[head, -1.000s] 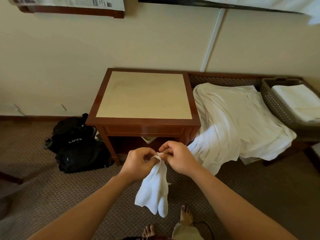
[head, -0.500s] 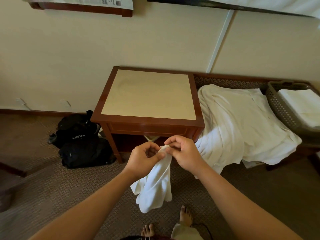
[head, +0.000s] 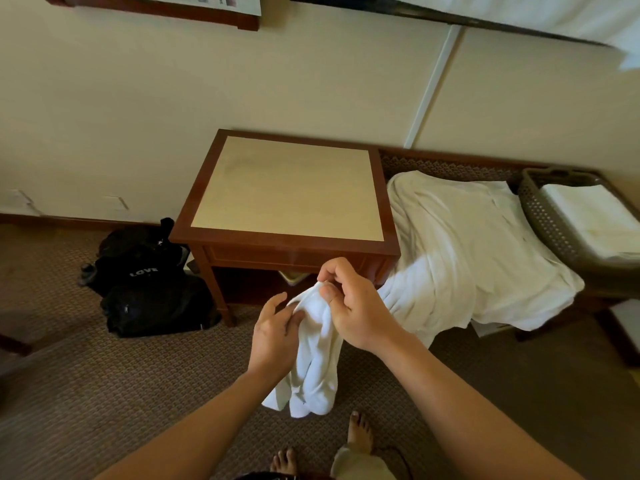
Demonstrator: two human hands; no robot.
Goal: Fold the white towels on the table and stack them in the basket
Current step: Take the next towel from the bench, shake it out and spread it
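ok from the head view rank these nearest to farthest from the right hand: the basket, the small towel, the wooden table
1. small towel: pinched at its top by the right hand.
2. wooden table: just ahead, slightly left.
3. basket: far right, on the bench.
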